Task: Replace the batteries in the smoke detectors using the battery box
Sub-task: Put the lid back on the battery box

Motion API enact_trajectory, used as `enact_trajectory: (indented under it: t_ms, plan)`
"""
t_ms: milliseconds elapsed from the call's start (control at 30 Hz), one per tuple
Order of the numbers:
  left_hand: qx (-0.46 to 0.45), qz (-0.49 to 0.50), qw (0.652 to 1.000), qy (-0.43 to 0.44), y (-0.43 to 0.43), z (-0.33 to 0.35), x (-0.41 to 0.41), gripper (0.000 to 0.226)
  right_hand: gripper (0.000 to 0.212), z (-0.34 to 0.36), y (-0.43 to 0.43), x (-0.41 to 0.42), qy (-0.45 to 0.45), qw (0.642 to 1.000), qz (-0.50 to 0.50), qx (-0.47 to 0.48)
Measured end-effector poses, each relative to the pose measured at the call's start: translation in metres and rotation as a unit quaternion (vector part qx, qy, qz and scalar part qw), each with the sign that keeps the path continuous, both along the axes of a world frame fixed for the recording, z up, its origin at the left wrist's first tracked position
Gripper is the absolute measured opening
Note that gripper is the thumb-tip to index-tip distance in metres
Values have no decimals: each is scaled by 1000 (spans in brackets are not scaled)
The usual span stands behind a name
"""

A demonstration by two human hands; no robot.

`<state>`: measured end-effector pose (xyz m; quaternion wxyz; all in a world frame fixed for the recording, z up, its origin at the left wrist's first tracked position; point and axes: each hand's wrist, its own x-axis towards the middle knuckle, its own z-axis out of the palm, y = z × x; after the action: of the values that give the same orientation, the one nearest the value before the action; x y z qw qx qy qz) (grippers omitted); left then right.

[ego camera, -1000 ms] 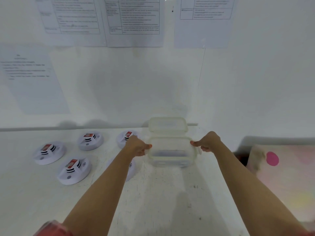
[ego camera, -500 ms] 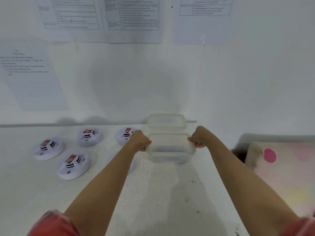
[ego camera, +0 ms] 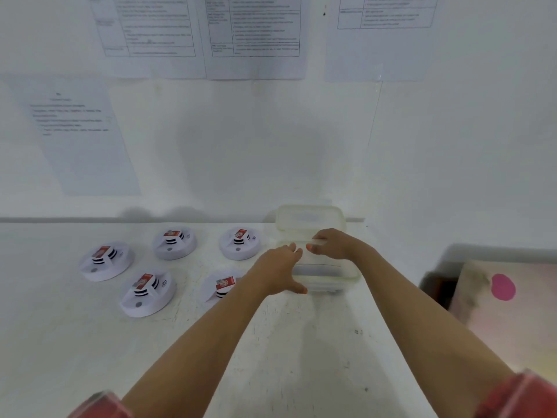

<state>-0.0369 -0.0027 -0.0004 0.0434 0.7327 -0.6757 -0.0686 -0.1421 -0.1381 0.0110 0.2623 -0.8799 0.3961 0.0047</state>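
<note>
Head view.
- Battery box [ego camera: 346, 276]: translucent, at the back of the white table [ego camera: 90, 357] near the wall, right of the detectors. Smeared by blur; contents unreadable. Left and far rims covered by the hands.
- Lid [ego camera: 310, 218]: tipped up behind the box; cannot tell whether joined to it.
- Five smoke detectors on the table. Four in full view [ego camera: 105, 260] [ego camera: 174, 242] [ego camera: 239, 243] [ego camera: 147, 292]. Fifth [ego camera: 221, 287] partly hidden behind the left forearm.
- Wall sheets [ego camera: 253, 28]: print illegible, tops cut off.
- Left hand [ego camera: 278, 271]: palm down, fingers fairly straight across the box's left rim, thumb spread along the near-left corner. Resting, not closed round anything.
- Right hand [ego camera: 336, 244]: reaching over the box, fingers curled down at the far rim. Too blurred to tell whether pinching it.
- Red sleeves [ego camera: 524, 396]: cut off at the bottom edge.
</note>
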Motion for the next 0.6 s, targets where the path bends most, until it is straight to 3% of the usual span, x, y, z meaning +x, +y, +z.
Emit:
enact_trajectory:
  t_ms: [267, 367, 600]
  plan:
    - [-1, 0, 999, -37, -2, -1, -1, 74, 25, -9, -5, 6, 5, 1000, 3, -7]
    - [0, 5, 1000, -10, 0, -2, -1, 78, 37, -11, -1, 4, 16, 999, 8, -31]
    - [-14, 13, 998, 65, 14, -15, 8, 86, 53, -17, 24, -12, 15, 979, -47, -198]
